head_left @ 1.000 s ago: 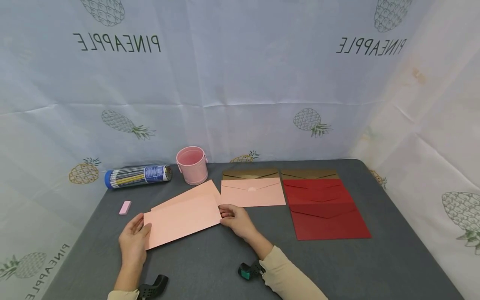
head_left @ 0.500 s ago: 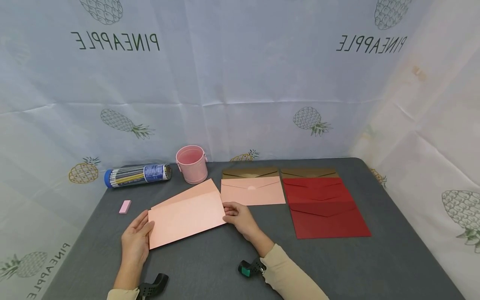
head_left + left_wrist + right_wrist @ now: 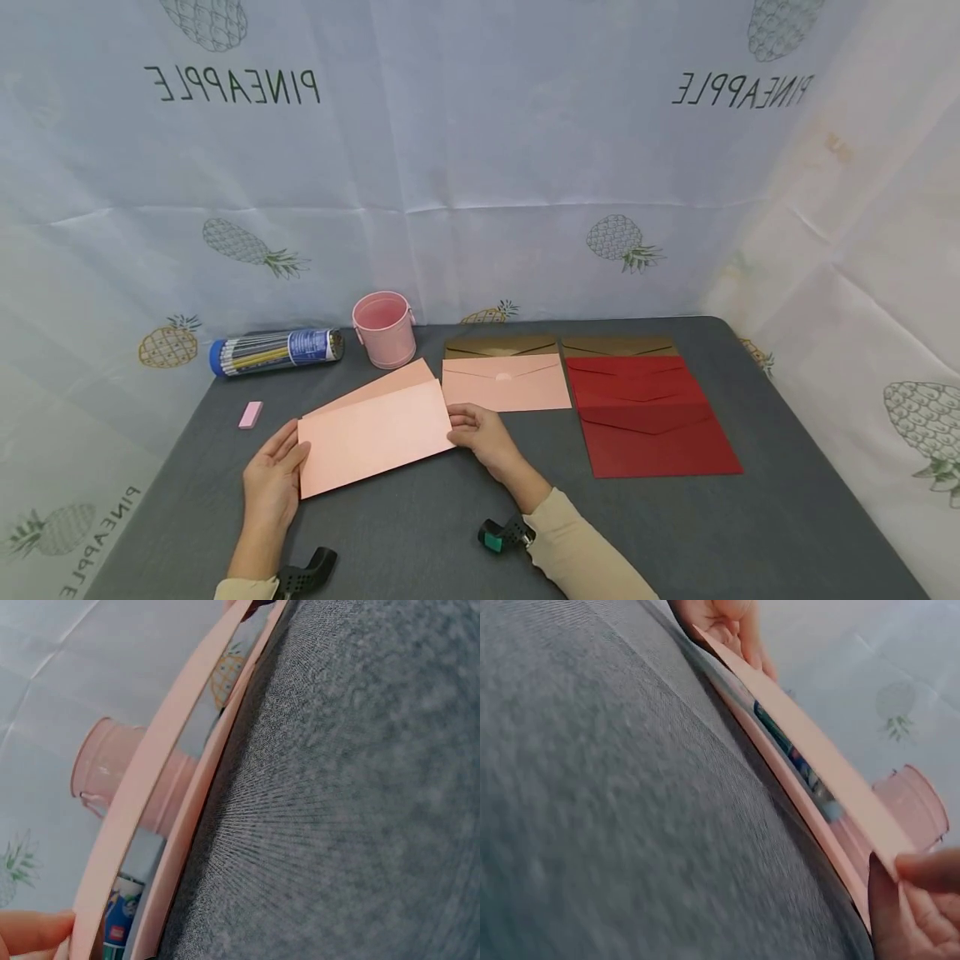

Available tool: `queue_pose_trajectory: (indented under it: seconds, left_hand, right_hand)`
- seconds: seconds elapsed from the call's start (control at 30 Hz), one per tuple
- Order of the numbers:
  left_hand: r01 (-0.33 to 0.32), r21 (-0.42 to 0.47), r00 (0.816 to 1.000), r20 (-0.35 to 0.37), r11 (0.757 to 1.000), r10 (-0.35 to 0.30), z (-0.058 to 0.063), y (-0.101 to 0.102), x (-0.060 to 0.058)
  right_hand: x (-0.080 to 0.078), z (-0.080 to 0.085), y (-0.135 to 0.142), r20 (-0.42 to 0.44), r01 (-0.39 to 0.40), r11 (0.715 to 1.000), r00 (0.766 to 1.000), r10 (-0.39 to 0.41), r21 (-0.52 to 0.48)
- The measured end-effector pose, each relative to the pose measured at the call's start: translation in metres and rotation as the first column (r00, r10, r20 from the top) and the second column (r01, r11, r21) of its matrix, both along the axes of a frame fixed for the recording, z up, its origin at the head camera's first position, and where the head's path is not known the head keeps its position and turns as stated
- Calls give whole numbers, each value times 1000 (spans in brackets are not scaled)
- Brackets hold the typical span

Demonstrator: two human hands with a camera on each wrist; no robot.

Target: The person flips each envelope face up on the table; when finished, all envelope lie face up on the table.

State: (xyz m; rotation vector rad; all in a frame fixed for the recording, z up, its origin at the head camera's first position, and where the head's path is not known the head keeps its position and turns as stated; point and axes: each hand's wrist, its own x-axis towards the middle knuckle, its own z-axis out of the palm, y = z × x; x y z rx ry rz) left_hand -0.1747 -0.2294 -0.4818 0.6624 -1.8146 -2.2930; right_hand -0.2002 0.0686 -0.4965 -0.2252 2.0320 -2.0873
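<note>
Between both hands a pink envelope (image 3: 375,439), its plain side up, is held slightly tilted above the table. My left hand (image 3: 272,479) pinches its left edge, while my right hand (image 3: 486,440) pinches the right edge. Beneath and behind it lies a second pink envelope (image 3: 408,379), mostly covered. Both wrist views show a gap between the held envelope (image 3: 154,761) and the lower envelope (image 3: 795,795). To the right of these, a third pink envelope (image 3: 506,392) lies with its flap side up, close to my right fingers.
Two gold envelopes (image 3: 498,344) lie at the back, partly covered. Several red envelopes (image 3: 660,450) overlap at the right. A pink bucket (image 3: 386,337), a tube of pencils (image 3: 277,352) and a pink eraser (image 3: 251,414) stand or lie back left on the grey table (image 3: 772,517).
Both hands have shifted a little to the right with the pink envelope, mostly in the first half second. The other things stay where they were.
</note>
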Motion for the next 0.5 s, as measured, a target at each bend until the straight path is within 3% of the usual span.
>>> queue_pose_trajectory:
  seconds: [0.23,0.4,0.5]
  left_hand:
    - [25,-192,999,-28,981,-31,8,21,-10]
    - [-4,-390,987,-147,921,-58,21,54,-20]
    - [-36,-483,957,-269,875,-109,35,81,-22]
  right_hand:
    - [-2,18,14,10,46,998,999,-45,-51]
    - [-1,38,25,-33,110,989,993,-114,-99]
    - [2,52,28,-100,159,981,980,-170,-113]
